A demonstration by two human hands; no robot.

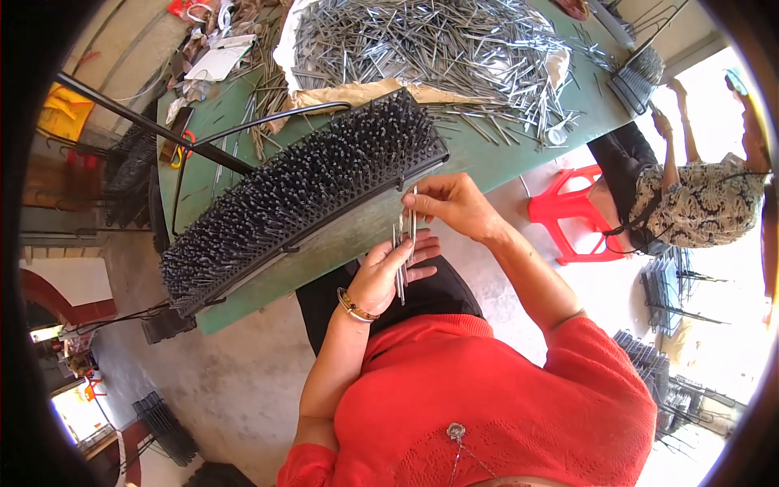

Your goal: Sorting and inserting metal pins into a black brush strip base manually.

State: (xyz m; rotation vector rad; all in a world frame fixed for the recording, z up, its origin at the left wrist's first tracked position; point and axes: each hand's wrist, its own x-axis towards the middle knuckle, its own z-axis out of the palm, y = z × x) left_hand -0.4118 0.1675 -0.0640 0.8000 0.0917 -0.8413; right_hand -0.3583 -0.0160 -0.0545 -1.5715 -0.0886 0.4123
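1. Concrete floor (235, 365) spreads beneath a green table (479, 161); a red plastic stool (568, 207) and a seated co-worker in a patterned top (702, 203) are at the right.
2. Left hand (377, 272): palm turned up, thumb pressed over a few thin metal rods (401, 280), the other fingers loosely spread behind them.
3. Right hand (450, 207): thumb and forefinger pinched together on the rods near their upper ends, just above the left hand.
4. These rods are in front of the person's red top (487, 398), near the table's edge and apart from the long black block of dense upright bristles (300, 183).
5. Behind that block, a heap of loose metal rods (422, 45) lies on crumpled wrapping, cut off by the upper edge.
6. How many rods are held is hard to count, since fingers cover parts of them.
7. Glare washes out the far right, and the co-worker's outer side is unclear there.
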